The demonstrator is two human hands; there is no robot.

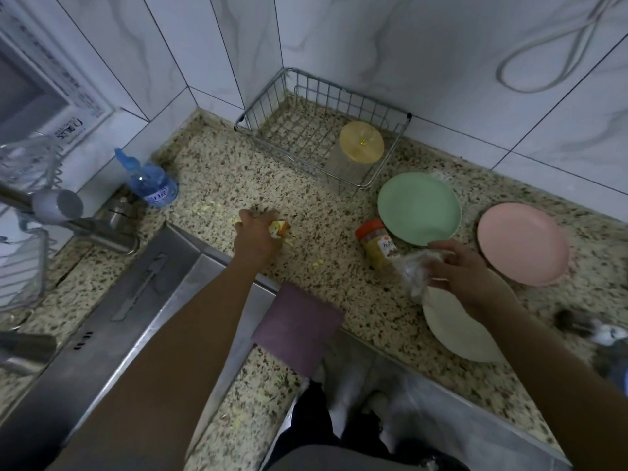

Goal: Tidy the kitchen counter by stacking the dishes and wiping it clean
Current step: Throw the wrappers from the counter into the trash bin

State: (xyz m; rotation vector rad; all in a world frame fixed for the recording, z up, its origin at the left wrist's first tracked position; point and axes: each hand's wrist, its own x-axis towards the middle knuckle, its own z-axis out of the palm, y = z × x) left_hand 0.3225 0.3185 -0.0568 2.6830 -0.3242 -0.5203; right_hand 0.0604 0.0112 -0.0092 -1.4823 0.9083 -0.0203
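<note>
My left hand (256,232) is closed over a yellow-orange scrap (280,228) on the speckled counter (217,171), with small yellow bits scattered around it. My right hand (465,270) grips a crumpled clear plastic bag (419,270) just above a cream plate (455,331) near the front edge. A green plate (419,207) and a pink plate (523,243) lie apart further back. A folded purple cloth (295,326) rests at the counter's front edge beside the sink.
A spice jar with an orange lid (379,248) stands beside the green plate. A wire basket (323,130) in the corner holds a jar with a yellow lid (362,141). A blue water bottle (149,180), the tap (61,207) and steel sink (112,321) are left.
</note>
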